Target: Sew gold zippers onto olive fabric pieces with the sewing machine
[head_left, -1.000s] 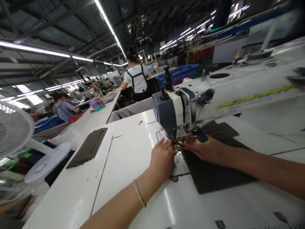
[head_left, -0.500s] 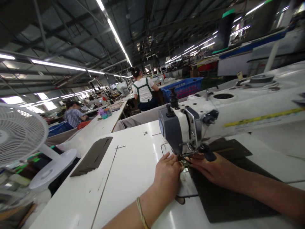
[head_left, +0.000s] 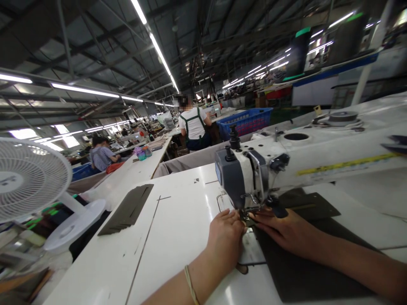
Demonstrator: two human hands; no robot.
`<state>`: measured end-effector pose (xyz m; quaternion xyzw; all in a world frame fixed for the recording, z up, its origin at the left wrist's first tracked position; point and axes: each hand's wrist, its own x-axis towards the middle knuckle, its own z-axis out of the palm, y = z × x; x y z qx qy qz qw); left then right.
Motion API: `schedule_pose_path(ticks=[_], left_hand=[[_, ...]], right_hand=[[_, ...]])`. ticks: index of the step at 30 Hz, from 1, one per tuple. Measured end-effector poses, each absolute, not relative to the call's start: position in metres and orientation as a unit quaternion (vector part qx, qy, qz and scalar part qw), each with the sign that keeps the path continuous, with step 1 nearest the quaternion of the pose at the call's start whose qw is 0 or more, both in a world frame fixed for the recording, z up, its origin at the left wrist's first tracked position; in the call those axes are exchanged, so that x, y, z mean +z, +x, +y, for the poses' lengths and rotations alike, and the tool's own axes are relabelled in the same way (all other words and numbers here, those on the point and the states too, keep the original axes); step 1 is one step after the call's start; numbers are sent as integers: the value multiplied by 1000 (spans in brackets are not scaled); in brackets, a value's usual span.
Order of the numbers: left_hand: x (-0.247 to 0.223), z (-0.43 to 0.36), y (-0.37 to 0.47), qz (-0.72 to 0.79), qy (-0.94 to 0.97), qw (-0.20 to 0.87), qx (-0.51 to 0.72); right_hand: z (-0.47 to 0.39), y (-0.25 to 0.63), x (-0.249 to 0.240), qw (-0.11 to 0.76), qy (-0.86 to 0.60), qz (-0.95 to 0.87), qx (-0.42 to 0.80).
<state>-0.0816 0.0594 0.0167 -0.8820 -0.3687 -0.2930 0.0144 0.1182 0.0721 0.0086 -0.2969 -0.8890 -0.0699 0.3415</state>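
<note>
A white industrial sewing machine point(head_left: 305, 159) stands on a white table point(head_left: 178, 237). Its grey head hangs over the needle area. A dark olive fabric piece point(head_left: 302, 271) lies flat under the machine arm. My left hand point(head_left: 226, 237) rests on the table just left of the presser foot, fingers bent toward the fabric edge. From the right side my right hand point(head_left: 286, 231) lies palm down on the dark fabric, its fingertips at the needle. What lies right under the needle is hidden by the fingers.
A stack of dark fabric pieces point(head_left: 127, 209) lies at the table's left. A white fan point(head_left: 30, 178) stands beyond the left edge. A blue basket point(head_left: 246, 120) sits behind the machine. One person in a white shirt point(head_left: 192, 127) stands further back, another point(head_left: 101, 156) sits at left.
The view has tilted upward, so the machine and hands sit lower in the picture. Both hands stay at the needle on the dark fabric.
</note>
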Motion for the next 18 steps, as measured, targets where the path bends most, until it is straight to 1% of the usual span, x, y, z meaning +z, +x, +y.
schedule_pose_path(ticks=[4,7,9,11,14,18], left_hand=[[20,54,-83,-433,-859,-8,-275],[25,35,-81,-521,-829,-17,-203],[28,16,-78,-536,-828,-52,-156],[31,-4,-72,-521,-834,-109,-147],[36,-30,-65,-507,-811,-205,-209],[39,-51,-64,-546,-665,-390,-329]], right_hand=[[73,121,-4,313,-352,-870,-146],[58,129,-16,306,-394,-836,-229],[36,135,-22,302,-389,-828,-269],[8,137,-23,297,-382,-824,-294],[-31,132,-18,285,-396,-823,-291],[-63,119,-15,300,-404,-829,-244]])
